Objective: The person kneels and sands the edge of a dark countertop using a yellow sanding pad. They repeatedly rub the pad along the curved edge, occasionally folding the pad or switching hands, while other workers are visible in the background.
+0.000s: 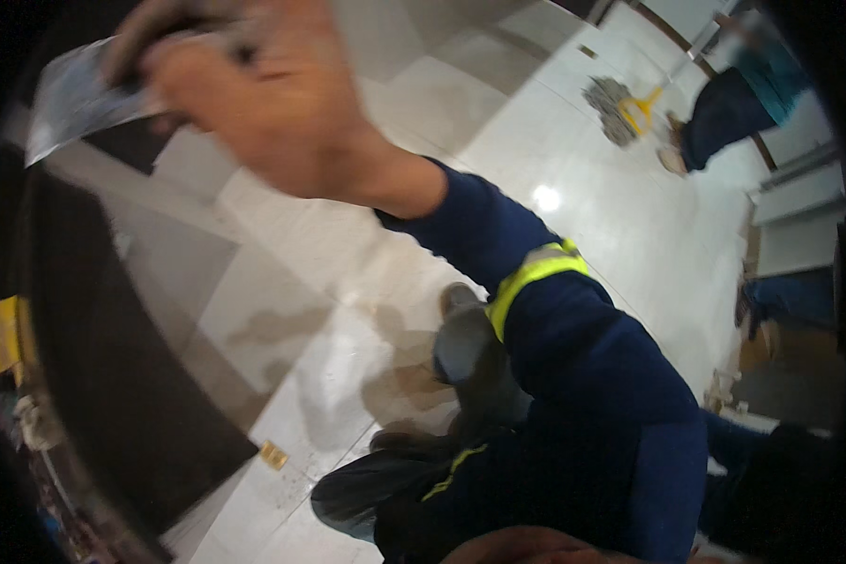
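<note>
My right hand is raised at the upper left, blurred by motion, its arm reaching across from the lower right in a dark blue sleeve with a yellow-green band. Its fingers are closed on a thin, see-through silvery sheet, which looks like plastic; its exact kind is unclear. The sheet sticks out to the left of the fingers, above a dark panel. My left hand does not show.
A grey string mop with a yellow clamp rests on the pale tiled floor near another person's legs. More legs show at right. A small yellowish piece lies beside the panel's corner. Something yellow is at far left.
</note>
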{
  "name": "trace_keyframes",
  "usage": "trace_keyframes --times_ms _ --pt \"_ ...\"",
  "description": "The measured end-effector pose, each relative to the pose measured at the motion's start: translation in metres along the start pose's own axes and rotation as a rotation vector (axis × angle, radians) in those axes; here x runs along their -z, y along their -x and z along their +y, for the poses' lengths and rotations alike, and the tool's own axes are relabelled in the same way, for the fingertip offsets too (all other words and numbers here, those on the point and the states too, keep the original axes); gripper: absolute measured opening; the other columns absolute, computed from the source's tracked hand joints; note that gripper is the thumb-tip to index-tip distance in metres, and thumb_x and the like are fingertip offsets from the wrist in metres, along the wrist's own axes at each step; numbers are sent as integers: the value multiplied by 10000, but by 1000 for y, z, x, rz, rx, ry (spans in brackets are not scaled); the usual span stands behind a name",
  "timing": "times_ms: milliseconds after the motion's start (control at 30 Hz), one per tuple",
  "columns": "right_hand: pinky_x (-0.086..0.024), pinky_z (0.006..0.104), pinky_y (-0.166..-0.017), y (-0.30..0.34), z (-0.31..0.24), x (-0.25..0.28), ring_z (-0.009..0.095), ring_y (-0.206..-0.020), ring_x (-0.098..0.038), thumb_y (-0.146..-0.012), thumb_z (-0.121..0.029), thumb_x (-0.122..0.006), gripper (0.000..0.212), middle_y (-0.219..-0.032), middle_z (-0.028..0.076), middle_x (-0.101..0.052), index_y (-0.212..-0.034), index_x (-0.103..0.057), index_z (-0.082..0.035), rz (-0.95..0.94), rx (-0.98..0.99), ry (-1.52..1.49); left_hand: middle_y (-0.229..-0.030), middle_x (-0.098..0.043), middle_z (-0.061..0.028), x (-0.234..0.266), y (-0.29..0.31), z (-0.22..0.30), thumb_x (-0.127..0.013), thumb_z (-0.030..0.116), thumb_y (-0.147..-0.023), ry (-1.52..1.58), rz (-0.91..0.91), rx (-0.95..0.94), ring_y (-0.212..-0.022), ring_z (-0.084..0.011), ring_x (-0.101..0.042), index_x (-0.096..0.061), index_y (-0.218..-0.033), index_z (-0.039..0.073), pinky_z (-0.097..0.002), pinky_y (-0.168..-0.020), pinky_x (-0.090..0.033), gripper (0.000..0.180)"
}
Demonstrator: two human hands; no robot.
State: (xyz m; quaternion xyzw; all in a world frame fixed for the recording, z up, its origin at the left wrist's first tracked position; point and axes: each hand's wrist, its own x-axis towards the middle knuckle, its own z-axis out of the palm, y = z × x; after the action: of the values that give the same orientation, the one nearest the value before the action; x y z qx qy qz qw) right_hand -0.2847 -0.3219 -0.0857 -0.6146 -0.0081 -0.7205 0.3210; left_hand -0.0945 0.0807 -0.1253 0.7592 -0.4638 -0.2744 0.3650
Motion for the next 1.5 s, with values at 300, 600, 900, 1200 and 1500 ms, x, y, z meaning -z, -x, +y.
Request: trace_keyframes --times_ms 300,600,900,1200,1500 --pt "-502 265 -652 -119 -55 -23 102 -705 -615 -977 -75 -532 173 -834 64 -683 -1029 -689 -26 154 -530 115 -1217 -680 -145 81 2 141 -733 318 -946 344 -140 184 -961 -262 -697 -539 -1366 -1 -352 -869 -554 562" --pt "-502 452 -667 -39 -197 64 410 -747 -641 -953 -157 -622 168 -822 233 -644 -1021 -640 -4 -107 -1098 882 -1230 -668 -145 182 -5 299 -730 356 -949 513 -291 42 -988 -268 -678 -535 -1374 2 -364 -889 -534 587" --pt "-543 513 -878 217 -423 230 446 -972 -687 -894 -261 -653 277 -1029 258 -723 -944 -724 2 373 -1752 1480 -1177 -685 -128 170 -68 465 -719 322 -958 221 -338 -122 -1062 -261 -643 -623 -1272 7 -384 -942 -498 455" --pt "-462 303 -456 160 -367 342 138 -534 -598 -956 -245 -683 226 -732 83 -686 -1094 -668 -68 523 -1766 948 -1082 -692 -136 97 -171 546 -663 216 -989 453 94 -278 -796 -237 -713 -566 -1281 4 -323 -689 -566 374" --pt "-524 286 -591 -74 -247 327 148 -700 -668 -1034 -194 -541 441 -896 103 -710 -1455 -441 -108 383 -1727 590 -1058 -705 -149 57 -287 558 -657 258 -987 481 84 -217 -876 -251 -723 -573 -1268 -1 -345 -760 -583 391"
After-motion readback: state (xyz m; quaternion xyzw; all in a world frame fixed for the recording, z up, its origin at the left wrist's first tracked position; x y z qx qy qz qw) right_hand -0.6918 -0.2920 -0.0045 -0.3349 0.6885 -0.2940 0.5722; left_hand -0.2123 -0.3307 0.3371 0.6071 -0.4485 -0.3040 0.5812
